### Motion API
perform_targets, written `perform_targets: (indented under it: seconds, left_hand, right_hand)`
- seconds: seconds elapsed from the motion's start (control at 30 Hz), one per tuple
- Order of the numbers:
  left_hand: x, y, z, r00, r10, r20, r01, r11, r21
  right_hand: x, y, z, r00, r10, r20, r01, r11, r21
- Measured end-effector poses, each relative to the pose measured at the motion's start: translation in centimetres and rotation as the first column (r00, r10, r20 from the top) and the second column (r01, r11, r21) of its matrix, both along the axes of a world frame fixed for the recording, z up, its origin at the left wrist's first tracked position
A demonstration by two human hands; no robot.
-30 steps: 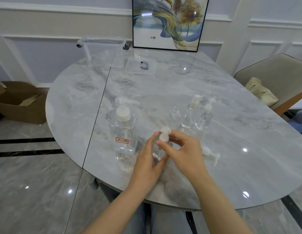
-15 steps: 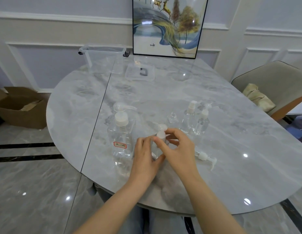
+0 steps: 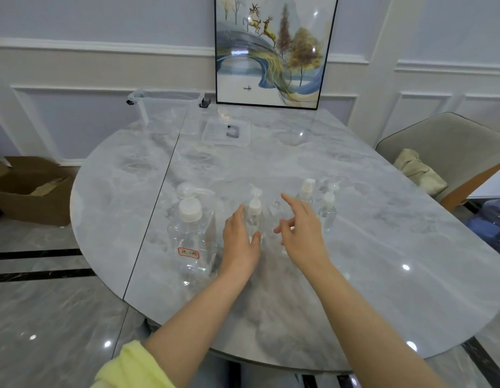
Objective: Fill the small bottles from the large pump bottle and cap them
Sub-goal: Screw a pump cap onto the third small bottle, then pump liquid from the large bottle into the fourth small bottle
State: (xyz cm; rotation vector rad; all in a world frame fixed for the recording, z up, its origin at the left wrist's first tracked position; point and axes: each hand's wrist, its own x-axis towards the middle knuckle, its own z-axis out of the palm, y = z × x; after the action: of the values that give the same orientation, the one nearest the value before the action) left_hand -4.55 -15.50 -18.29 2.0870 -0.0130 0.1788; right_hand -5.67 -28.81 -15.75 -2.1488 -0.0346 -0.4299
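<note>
Hands first: your left hand (image 3: 241, 242) grips the capped bottle (image 3: 253, 219), hiding its base; your right hand (image 3: 302, 233) hovers loose-fingered, holding nothing. Pump bottle (image 3: 191, 233) stands left. Beyond, two bottles (image 3: 317, 204) blur together.

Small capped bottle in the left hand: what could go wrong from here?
1. The left hand holds the small capped bottle close to the large pump bottle; a sideways move could knock either.
2. The right hand is open beside an uncapped small bottle, which it could tip.
3. Clear bottles on the glossy table are easy to misjudge.
</note>
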Motion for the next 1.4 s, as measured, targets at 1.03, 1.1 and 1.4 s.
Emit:
perform_targets:
  seconds: [1.03,1.1,1.4]
  left_hand:
    - [-9.6,2.6,-1.1,0.991,-0.114,0.076,0.125,0.978,-0.168]
    - [-10.0,3.1,-1.3,0.990,-0.118,0.071,0.128,0.979,-0.157]
    - [-10.8,4.8,-1.2,0.981,-0.181,0.071,0.185,0.981,-0.055]
  right_hand:
    - [-6.8,1.5,2.0,0.992,0.029,-0.126,-0.047,0.988,-0.145]
    - [-7.4,1.6,1.5,0.988,0.046,-0.149,-0.062,0.993,-0.103]
    - [-9.7,0.8,-0.4,0.927,0.242,-0.286,-0.186,0.960,0.209]
